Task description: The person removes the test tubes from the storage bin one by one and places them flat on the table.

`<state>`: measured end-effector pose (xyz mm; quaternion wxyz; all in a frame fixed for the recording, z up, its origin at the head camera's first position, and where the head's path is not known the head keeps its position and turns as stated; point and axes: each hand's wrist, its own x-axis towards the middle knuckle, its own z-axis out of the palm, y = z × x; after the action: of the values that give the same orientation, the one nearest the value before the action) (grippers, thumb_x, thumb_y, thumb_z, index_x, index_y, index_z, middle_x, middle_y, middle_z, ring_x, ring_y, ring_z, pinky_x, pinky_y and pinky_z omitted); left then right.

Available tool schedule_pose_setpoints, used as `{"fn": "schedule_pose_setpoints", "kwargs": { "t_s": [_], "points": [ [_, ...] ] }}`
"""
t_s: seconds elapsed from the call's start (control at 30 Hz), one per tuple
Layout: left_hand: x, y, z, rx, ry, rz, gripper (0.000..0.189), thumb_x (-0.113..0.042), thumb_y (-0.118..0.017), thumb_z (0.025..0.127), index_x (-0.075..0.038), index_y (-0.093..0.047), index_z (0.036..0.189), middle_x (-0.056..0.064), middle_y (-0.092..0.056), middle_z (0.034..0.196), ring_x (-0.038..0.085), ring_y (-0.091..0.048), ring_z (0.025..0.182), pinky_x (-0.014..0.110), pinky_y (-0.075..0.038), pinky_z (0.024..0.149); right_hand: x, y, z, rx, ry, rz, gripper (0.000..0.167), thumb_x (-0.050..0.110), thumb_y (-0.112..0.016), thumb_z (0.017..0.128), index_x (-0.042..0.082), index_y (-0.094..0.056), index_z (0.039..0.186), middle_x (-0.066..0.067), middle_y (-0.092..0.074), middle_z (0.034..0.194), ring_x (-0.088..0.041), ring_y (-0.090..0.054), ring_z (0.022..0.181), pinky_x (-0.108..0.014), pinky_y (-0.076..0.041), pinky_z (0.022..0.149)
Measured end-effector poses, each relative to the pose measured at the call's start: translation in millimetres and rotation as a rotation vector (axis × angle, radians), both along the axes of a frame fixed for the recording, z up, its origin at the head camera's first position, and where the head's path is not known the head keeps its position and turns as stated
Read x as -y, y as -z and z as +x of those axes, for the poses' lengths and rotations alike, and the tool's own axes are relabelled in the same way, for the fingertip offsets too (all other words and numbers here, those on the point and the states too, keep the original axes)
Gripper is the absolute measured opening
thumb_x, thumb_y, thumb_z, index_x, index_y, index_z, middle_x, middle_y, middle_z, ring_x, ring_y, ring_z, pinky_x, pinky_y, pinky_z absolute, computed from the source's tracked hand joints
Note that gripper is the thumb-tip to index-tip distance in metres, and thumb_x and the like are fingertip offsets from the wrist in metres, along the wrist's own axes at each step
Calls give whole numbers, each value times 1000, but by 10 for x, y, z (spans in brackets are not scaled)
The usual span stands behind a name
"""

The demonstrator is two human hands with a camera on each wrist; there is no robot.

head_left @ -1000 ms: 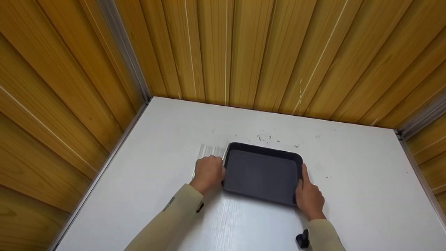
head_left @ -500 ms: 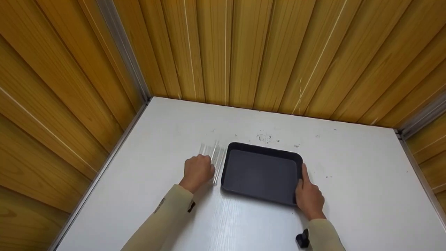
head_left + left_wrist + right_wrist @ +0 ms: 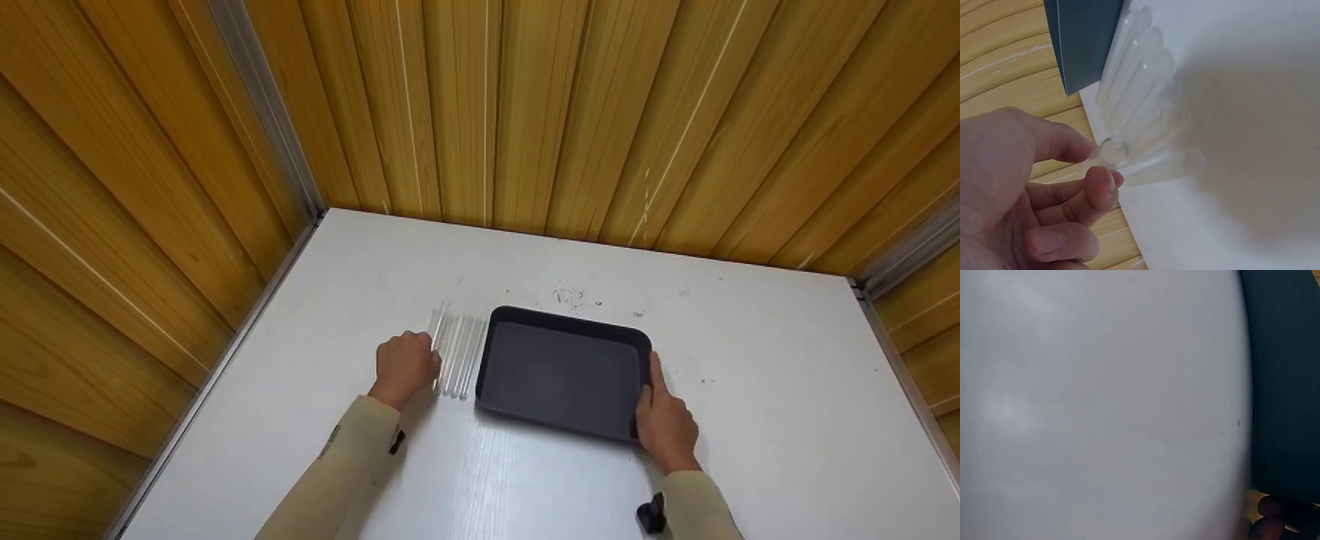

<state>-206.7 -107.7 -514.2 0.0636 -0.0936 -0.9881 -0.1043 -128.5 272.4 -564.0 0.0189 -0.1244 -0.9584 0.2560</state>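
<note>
My left hand (image 3: 406,367) pinches a clear test tube (image 3: 1114,152) between thumb and fingers; its rounded end shows in the left wrist view. Several more clear test tubes (image 3: 465,360) lie side by side on the white table, between this hand and the tray. The dark rectangular tray (image 3: 559,375) has raised walls and a bare floor. At its right side my right hand (image 3: 666,424) grips the wall, thumb at the inner side and forefinger stretched along the outside. In the right wrist view only a few fingertips (image 3: 1269,526) show below the tray's dark wall.
The white table (image 3: 765,390) has dark scuff marks (image 3: 568,297) behind the tray. Wood-patterned panels (image 3: 525,112) stand along its back and sides, with a metal post (image 3: 266,105) at the back left corner. A small black object (image 3: 651,516) is at the right cuff.
My left hand has moved left from the tray's left side, carrying a test tube over the row and uncovering the other tubes. The right hand and tray have stayed put.
</note>
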Motion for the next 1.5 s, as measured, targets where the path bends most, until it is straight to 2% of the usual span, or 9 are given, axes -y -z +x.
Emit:
{"fn": "schedule_pose_setpoints", "kwargs": {
  "t_s": [0.13, 0.5, 0.7, 0.87, 1.1, 1.17, 1.27, 1.37, 1.5],
  "points": [
    [62, 20, -13, -6, -15, 10, 35, -13, -62, 84, -12, -41, 56, -3, -28, 53, 14, -27, 49, 30, -24, 43, 7, -12, 0, 3, 5, -10, 58, 21, -31, 102, 24, -7, 156, -6, -47, 53, -17, -38, 46, -31, -27, 44],
    [157, 87, -72, 73, -70, 7, 25, -15, -61, 86, -9, -55, 62, -1, -37, 53, 15, -34, 49, 32, -28, 44, 4, -24, 6, 25, 8, -5, 58, 22, -30, 103, 24, -6, 156, -8, -49, 55, -18, -40, 47, -32, -27, 46],
    [199, 139, -105, 126, -82, -13, 24, -16, -58, 88, -9, -56, 65, 0, -41, 54, 15, -37, 49, 31, -30, 44, 3, -19, 2, 23, 13, -7, 58, 22, -31, 103, 24, -6, 156, -8, -50, 55, -18, -40, 47, -32, -27, 46],
    [219, 165, -108, 131, -84, -27, 22, -16, -57, 88, -7, -60, 69, 1, -44, 54, 15, -38, 48, 31, -31, 43, -3, -15, 3, 21, 7, -3, 59, 21, -31, 103, 24, -6, 156, -7, -49, 55, -18, -40, 47, -32, -27, 46],
    [249, 203, -100, 128, -78, -38, 29, -16, -59, 89, -9, -53, 61, -2, -35, 53, 14, -31, 48, 30, -29, 43, -4, -30, 5, 25, 2, -5, 59, 22, -32, 102, 24, -7, 156, -9, -50, 56, -18, -40, 48, -32, -27, 46],
    [252, 210, -94, 118, -78, -32, 31, -17, -59, 88, -10, -51, 60, -2, -36, 52, 14, -33, 48, 31, -29, 43, 0, -42, 7, 18, 5, -14, 59, 22, -33, 102, 23, -9, 156, -15, -56, 63, -21, -44, 52, -33, -28, 47],
    [256, 220, -89, 108, -78, -20, 31, -17, -60, 88, -10, -51, 59, -2, -37, 52, 15, -34, 48, 31, -30, 43, 3, -54, 4, -14, 7, -23, 59, 21, -37, 101, 20, -14, 155, -24, -64, 88, -29, -58, 67, -34, -35, 52],
    [256, 217, -89, 110, -76, -6, 30, -17, -61, 88, -9, -53, 60, -1, -38, 52, 15, -35, 48, 31, -30, 43, 2, -58, -4, -33, 13, -36, 60, 21, -41, 100, 18, -17, 155, -28, -58, 113, -35, -61, 88, -39, -42, 61],
    [255, 201, -96, 124, -73, 1, 27, -18, -60, 89, -8, -57, 64, -1, -41, 54, 15, -36, 49, 31, -30, 44, 2, -73, -7, -13, 30, -87, 61, 24, -42, 100, 18, -16, 155, -28, -48, 126, -43, -57, 105, -50, -46, 74]
  ]
}}
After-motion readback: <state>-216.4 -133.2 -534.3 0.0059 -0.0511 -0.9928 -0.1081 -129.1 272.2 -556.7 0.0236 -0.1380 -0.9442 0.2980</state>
